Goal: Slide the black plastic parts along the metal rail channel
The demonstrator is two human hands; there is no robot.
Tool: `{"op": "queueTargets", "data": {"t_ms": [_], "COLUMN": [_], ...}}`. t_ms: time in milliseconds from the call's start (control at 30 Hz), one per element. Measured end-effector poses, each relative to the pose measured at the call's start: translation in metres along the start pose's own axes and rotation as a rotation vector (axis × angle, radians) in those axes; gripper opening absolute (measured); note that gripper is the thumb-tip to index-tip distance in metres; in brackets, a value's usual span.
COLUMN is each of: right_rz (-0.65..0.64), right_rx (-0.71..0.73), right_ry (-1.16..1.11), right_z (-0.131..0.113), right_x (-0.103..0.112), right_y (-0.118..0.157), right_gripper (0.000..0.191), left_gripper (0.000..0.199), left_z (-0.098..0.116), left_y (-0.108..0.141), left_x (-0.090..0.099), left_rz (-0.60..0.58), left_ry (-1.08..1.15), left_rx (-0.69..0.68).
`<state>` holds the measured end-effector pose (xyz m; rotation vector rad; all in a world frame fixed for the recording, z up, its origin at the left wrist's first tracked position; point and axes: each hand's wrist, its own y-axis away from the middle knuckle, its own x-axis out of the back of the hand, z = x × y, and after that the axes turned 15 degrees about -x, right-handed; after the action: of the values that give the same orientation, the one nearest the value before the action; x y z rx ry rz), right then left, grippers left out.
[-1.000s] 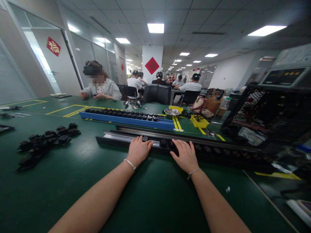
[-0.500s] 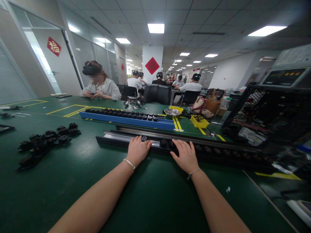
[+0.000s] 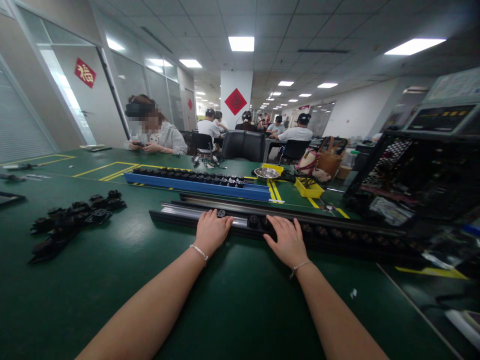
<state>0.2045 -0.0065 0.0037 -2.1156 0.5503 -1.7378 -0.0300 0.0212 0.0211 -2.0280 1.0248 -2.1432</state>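
Across a green table, at far left, a loose pile of black parts lies well apart from the hands. Beyond it, on the far side, a co-worker sits with both hands raised over the tabletop. To the right, a blue tray bears a close row of dark pieces.

Nearer the camera, a long black channel with a shiny floor lies flat, its left end just short of the pile; a second dark rail runs close behind. The left hand rests over the channel, fingers bent beside a small round-topped part — whether they grip it cannot be told. Between the hands sits a squat black block. The right hand arches over the channel, fingers spread and bent, their hold hidden from view. More dark pieces line the channel farther right, near a dark open-sided case.

The channel looks stiff and fairly light for its length, its floor probably slippery; its side walls offer the surest hold. The small parts appear light and hard, perhaps fragile at fine edges — best pinched by their sides.
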Motion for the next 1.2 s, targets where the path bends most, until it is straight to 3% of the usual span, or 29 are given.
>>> {"op": "queueTargets", "data": {"t_ms": [1200], "right_rz": [-0.011], "right_rx": [-0.006], "right_ry": [-0.019], "right_z": [-0.001], "right_x": [0.001], "right_y": [0.000], "right_gripper": [0.048], "left_gripper": [0.054], "left_z": [-0.010], "left_y": [0.001], "left_x": [-0.007], "left_rz": [0.053], "left_ry": [-0.096], "left_rx": [0.004]}}
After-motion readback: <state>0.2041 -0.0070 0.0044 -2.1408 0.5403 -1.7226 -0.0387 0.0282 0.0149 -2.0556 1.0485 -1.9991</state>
